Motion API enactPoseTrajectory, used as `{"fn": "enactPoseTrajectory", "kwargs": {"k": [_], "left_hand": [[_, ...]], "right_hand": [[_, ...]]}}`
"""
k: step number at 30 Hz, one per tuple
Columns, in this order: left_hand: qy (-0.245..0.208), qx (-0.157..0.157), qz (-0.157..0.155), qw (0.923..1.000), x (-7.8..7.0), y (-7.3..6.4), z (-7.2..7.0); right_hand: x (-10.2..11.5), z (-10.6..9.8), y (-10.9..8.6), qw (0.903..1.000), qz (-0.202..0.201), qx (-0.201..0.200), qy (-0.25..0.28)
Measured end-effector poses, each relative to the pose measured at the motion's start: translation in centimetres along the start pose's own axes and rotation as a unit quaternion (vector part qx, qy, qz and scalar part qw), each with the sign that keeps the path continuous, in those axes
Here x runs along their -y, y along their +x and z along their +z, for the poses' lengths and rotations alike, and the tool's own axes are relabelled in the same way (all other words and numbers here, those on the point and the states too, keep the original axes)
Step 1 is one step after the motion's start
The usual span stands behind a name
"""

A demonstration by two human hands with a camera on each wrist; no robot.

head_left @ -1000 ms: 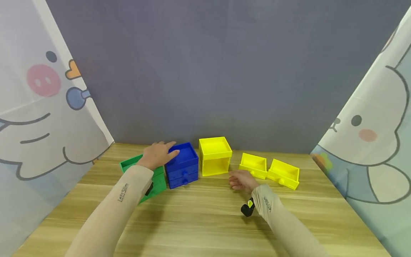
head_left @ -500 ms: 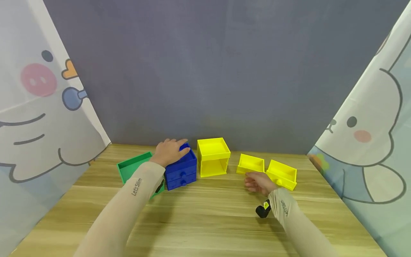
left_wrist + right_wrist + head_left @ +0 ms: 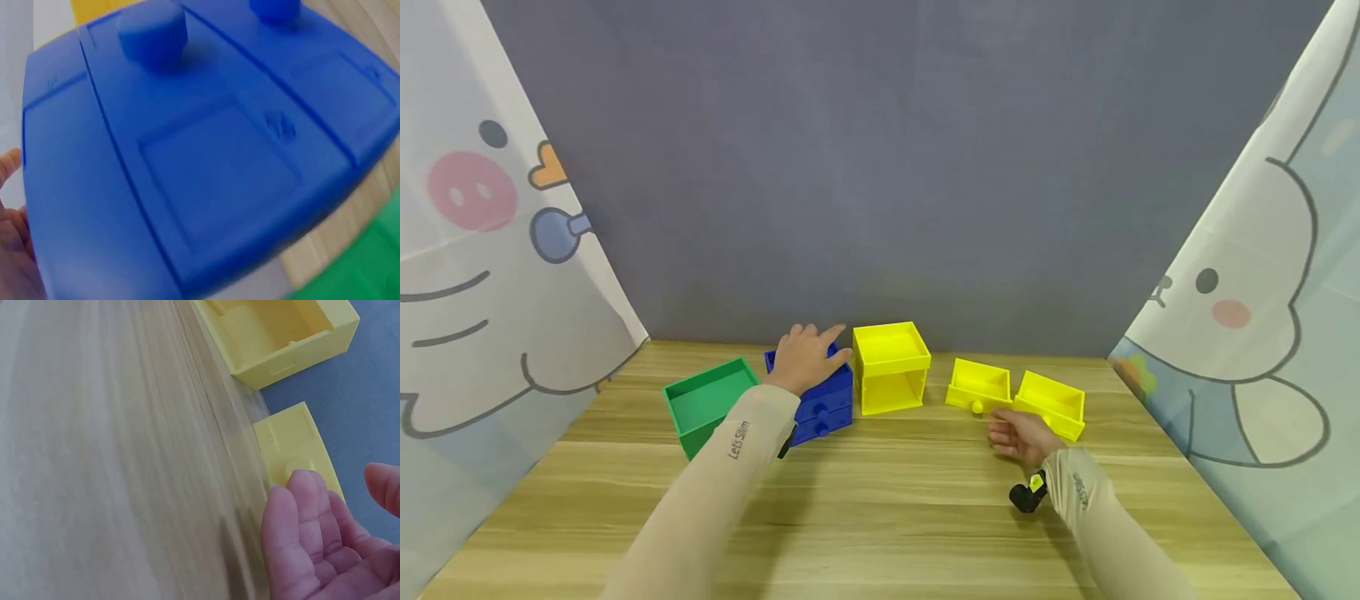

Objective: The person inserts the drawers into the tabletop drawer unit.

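A small blue chest of drawers (image 3: 838, 402) with two round knobs stands left of the middle. Over its top lies my left hand (image 3: 803, 358), fingers and thumb spread, hiding much of the top tray. In the left wrist view the blue front (image 3: 219, 169) fills most of the picture. My right hand (image 3: 1026, 437) hovers palm sideways, holding nothing, just in front of two yellow drawers. One is the left yellow drawer (image 3: 979, 402), knob facing me; the other is the right yellow drawer (image 3: 1051, 400). Whether its fingertips touch the left drawer, I cannot tell.
Beside the blue chest stands a yellow cabinet frame (image 3: 891, 354) with an open, hollow front. A green chest (image 3: 707, 400) with a tray top sits at the left, partly behind my left sleeve. All rest on a wood-grain table (image 3: 895, 508) before a grey backdrop (image 3: 880, 183).
My left hand has slid rightward across the blue chest, uncovering more of the green one. The right hand has moved right, from beside the yellow cabinet to the drawers. The view has shifted slightly.
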State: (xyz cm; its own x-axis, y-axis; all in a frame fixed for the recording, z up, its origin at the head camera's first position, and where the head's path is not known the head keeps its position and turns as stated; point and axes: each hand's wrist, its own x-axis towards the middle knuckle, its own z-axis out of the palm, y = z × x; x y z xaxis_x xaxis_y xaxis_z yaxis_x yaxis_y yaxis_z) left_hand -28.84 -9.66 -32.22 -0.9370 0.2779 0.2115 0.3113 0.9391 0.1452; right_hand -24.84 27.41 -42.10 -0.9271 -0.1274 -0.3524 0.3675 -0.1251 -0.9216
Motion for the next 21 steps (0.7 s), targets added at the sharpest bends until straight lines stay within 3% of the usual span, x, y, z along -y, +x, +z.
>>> {"fn": "enactPoseTrajectory", "kwargs": {"k": [11,18,21], "left_hand": [[0.005,0.021,-0.041,0.9989,-2.2,0.9,1.7],[0.097,0.038,-0.05,0.9933,-3.1,1.5,2.3],[0.11,0.042,-0.05,0.9918,-3.3,1.7,2.3]], "right_hand": [[-0.4,1.1,0.6,0.9996,0.004,-0.029,-0.003],[-0.4,1.9,1.3,0.9991,0.005,-0.041,0.008],[-0.4,2.0,1.7,0.9984,0.004,-0.054,0.016]]}}
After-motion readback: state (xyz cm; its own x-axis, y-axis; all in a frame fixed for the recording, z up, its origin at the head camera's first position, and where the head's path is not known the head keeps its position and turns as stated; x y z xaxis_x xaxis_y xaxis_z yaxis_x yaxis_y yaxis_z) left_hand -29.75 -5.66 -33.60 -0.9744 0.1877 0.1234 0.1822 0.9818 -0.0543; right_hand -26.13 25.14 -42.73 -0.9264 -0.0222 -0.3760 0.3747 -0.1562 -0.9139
